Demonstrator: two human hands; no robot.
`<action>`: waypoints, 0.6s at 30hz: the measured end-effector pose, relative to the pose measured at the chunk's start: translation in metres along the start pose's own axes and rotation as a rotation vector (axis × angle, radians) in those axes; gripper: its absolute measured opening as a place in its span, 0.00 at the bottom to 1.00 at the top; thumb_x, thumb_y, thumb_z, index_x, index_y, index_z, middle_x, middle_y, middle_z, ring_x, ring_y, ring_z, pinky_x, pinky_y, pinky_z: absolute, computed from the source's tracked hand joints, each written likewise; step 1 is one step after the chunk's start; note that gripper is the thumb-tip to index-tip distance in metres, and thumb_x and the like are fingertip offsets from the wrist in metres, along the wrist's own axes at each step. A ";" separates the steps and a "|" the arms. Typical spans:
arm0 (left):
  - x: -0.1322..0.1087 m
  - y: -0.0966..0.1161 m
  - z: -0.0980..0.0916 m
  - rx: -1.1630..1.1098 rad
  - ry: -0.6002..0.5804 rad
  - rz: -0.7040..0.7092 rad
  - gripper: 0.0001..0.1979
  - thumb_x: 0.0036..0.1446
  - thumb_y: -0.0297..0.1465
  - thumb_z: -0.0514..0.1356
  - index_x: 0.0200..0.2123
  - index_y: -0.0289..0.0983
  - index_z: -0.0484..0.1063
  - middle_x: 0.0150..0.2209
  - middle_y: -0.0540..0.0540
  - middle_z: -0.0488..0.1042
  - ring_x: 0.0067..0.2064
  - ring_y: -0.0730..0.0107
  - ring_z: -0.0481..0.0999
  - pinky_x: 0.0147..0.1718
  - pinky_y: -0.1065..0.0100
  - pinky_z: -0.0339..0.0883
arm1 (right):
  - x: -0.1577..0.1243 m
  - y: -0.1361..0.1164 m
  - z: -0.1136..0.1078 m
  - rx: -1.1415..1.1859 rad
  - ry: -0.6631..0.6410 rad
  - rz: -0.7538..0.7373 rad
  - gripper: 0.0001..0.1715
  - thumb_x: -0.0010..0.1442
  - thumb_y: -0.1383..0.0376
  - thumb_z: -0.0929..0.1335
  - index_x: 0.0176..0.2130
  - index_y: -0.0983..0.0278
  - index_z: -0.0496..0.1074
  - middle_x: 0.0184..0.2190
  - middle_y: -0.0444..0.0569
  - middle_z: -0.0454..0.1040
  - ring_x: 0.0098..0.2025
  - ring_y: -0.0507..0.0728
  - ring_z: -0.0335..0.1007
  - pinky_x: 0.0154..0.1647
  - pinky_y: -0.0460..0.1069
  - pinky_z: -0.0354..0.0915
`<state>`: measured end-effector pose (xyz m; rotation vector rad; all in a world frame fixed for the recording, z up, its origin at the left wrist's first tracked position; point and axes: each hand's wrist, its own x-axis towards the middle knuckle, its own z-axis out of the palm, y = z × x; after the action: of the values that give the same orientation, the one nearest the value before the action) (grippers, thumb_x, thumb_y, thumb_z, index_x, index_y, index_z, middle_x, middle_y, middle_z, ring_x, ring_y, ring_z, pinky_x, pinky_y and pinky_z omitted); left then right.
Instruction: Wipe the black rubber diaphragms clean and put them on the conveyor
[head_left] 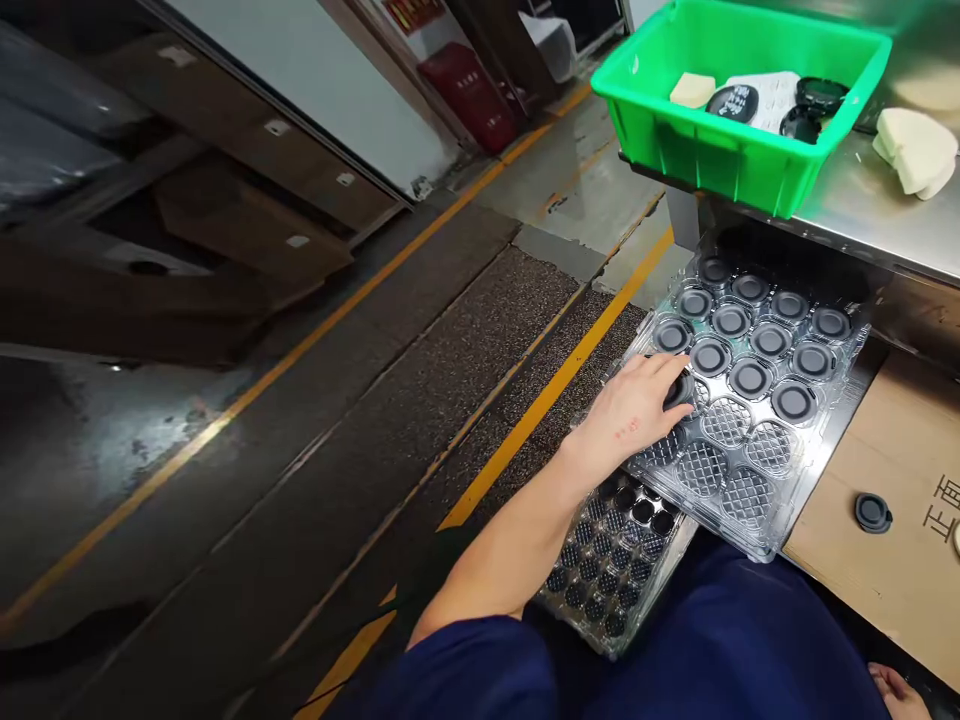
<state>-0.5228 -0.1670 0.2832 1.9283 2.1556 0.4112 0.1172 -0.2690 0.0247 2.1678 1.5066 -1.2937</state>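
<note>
The left hand's (634,400) grip pinches a black cap (679,390), which might sit crooked if released off-centre in the tray (703,468).

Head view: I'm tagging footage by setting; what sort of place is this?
Probably a factory workstation: a clear tray holding rows of round black parts, a green bin, and yellow floor lines.

Clear plastic compartmented tray (748,497): right of centre, lying obliquely; near compartments show bare cross-hatched floors.
Round dark-grey ringed caps (751,378): seated in the far rows.
Another such cap (679,390): partly hidden, next row's left end.
</note>
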 end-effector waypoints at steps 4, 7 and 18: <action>0.004 0.003 0.007 -0.001 -0.064 -0.014 0.30 0.60 0.37 0.68 0.62 0.35 0.66 0.60 0.39 0.73 0.59 0.49 0.72 0.60 0.50 0.68 | 0.010 0.013 -0.002 0.073 -0.054 0.051 0.29 0.38 0.36 0.65 0.29 0.52 0.77 0.35 0.50 0.84 0.47 0.71 0.81 0.51 0.57 0.76; 0.004 0.001 0.006 -0.017 -0.082 -0.019 0.29 0.60 0.37 0.69 0.61 0.36 0.67 0.59 0.38 0.71 0.58 0.50 0.72 0.59 0.50 0.69 | 0.013 0.019 -0.001 0.042 -0.055 0.068 0.33 0.40 0.35 0.64 0.32 0.54 0.78 0.38 0.51 0.84 0.49 0.70 0.81 0.53 0.56 0.75; -0.001 -0.009 0.002 -0.068 -0.113 0.075 0.32 0.57 0.41 0.71 0.60 0.38 0.68 0.55 0.41 0.73 0.55 0.50 0.73 0.56 0.49 0.71 | 0.014 0.032 0.004 0.017 -0.097 0.103 0.39 0.47 0.34 0.62 0.41 0.59 0.78 0.41 0.54 0.84 0.50 0.66 0.80 0.54 0.54 0.73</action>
<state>-0.5305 -0.1691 0.2784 1.9510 1.9788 0.3737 0.1432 -0.2770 0.0029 2.1290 1.3341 -1.3610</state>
